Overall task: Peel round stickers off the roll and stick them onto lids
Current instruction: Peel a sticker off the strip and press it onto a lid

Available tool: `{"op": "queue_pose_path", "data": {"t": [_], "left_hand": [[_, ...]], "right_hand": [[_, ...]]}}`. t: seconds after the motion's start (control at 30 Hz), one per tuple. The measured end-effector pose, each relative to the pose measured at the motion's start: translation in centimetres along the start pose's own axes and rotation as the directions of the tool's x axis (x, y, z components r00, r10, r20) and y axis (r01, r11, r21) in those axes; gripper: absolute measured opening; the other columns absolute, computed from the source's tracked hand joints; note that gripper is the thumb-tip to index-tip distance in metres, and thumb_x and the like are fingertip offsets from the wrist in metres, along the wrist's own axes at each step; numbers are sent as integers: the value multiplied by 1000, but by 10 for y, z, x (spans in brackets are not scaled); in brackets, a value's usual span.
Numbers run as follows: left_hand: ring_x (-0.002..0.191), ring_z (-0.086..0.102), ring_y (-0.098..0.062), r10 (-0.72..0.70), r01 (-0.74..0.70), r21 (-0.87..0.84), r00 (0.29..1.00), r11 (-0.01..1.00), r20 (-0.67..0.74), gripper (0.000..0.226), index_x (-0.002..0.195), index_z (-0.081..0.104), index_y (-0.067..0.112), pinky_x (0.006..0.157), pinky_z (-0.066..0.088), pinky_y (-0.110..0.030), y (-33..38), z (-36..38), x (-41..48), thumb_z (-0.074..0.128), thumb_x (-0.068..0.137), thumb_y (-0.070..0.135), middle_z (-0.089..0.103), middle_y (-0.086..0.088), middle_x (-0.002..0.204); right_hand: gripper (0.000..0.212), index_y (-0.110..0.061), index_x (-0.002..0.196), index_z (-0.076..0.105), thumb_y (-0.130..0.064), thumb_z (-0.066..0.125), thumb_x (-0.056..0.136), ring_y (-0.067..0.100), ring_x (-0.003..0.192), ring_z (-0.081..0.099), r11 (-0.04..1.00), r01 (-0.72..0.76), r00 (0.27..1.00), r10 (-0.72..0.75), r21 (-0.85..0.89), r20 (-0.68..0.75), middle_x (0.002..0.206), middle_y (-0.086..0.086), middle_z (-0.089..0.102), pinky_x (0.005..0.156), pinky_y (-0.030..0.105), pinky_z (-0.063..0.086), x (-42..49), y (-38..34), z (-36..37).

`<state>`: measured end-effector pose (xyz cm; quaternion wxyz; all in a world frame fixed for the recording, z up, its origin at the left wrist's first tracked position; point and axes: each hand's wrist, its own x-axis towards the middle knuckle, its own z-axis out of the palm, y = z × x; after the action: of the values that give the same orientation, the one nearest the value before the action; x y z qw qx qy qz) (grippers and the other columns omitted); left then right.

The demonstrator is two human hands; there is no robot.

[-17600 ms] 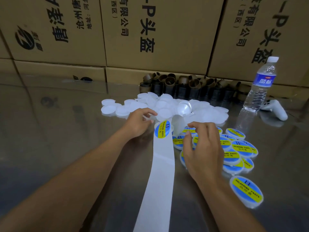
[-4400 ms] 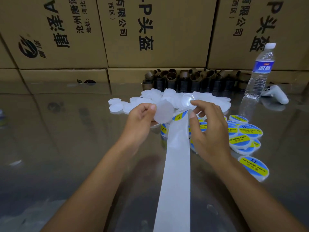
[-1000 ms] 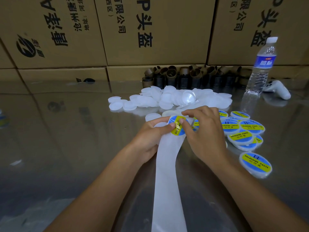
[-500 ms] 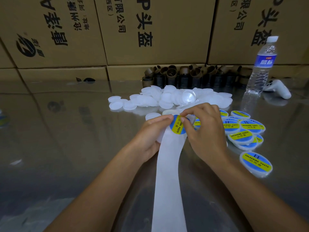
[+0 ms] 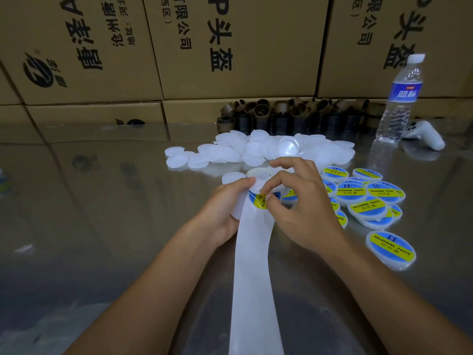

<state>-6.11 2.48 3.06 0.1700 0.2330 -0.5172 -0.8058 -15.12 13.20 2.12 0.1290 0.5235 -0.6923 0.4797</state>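
The sticker [image 5: 258, 199], part-lifted at the top of the strip [image 5: 252, 265], sits mid-bench [image 5: 102, 201]. The right hand [image 5: 302, 208] has its grip closed on the sticker's edge, thumb against forefinger. The left hand [image 5: 225, 203] curls round the strip and what looks like a bare lid [image 5: 236, 208]. Finished lids [image 5: 368, 198] lie at three o'clock. A hasty pull could crease the sticker or fold it onto itself.

The round blue-and-yellow sticker [image 5: 257, 199] shows only in part: the right hand [image 5: 299, 208] pinches over it and covers most of its print. The white plastic lid [image 5: 236, 210] gripped in the left hand [image 5: 222, 208] is mostly hidden behind fingers and the white backing strip [image 5: 253, 265], which runs off the bottom edge. The printed cardboard boxes [image 5: 230, 47] are cut off at the top. A blue blur [image 5: 3, 179] sits at the left edge.
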Motion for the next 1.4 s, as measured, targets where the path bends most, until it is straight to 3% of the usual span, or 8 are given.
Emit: {"op": "queue_pose_path", "data": {"t": [0.2,0.33,0.47,0.6,0.77,1.13,1.27,1.4], "left_hand": [[90,66,-26,33,-31,37,997,999,-66,29,117,63,4,78,53,-34,-1,-2,2,48,98,21,68,-17,109],[90,64,-26,57,-51,58,992,997,-110,26,111,65,2,79,50,-33,-2,-1,3,50,98,19,68,-18,110],[83,63,-24,99,-81,127,985,989,-144,23,103,67,5,72,49,-32,-1,2,4,56,95,24,67,-13,97],[60,62,-18,151,-103,218,965,970,-216,29,76,65,13,54,45,-22,5,0,4,52,93,33,69,-2,68],[43,62,-21,118,-128,-37,974,991,-193,32,75,55,5,57,49,-28,13,-5,0,33,95,19,67,-12,57],[77,71,-32,259,-205,-432,963,878,69,21,94,54,5,81,51,-39,18,-2,-7,35,94,14,72,-20,90],[85,70,-29,208,-147,-366,969,919,135,25,103,56,3,82,51,-38,16,3,-8,39,94,19,70,-19,99],[116,52,-32,139,-97,-247,978,964,158,52,139,41,-5,102,40,-40,13,5,-7,30,101,29,52,-22,136]], "right_hand": [[30,-31,54,59,-9,60,75,-2,118,40,933,-201,979,184,298,86,118,-20,54,86,2,28,4,-8,-5],[22,-21,46,51,-19,42,66,3,103,55,680,-285,948,303,675,95,102,-1,66,79,11,39,11,-10,-13],[26,-29,55,63,-30,46,75,8,97,59,547,-286,907,418,787,40,94,-4,68,86,27,38,16,-7,-21],[28,-37,81,67,-11,58,85,14,103,62,622,-258,910,414,740,-31,97,-4,69,81,22,43,15,-5,-18],[47,-38,97,63,6,53,86,12,97,66,675,-221,927,370,704,-63,102,1,70,72,14,47,14,-6,-18],[49,-29,96,62,15,44,86,-3,70,59,739,-152,961,267,656,-77,74,-15,67,63,10,44,15,-16,-19],[42,-20,93,62,15,39,87,10,81,62,730,-141,968,243,669,-62,88,1,66,72,16,48,14,-22,-19],[43,-22,87,62,14,38,88,9,89,57,772,-121,978,201,625,-58,91,-7,63,82,25,45,13,-23,-18]]}}
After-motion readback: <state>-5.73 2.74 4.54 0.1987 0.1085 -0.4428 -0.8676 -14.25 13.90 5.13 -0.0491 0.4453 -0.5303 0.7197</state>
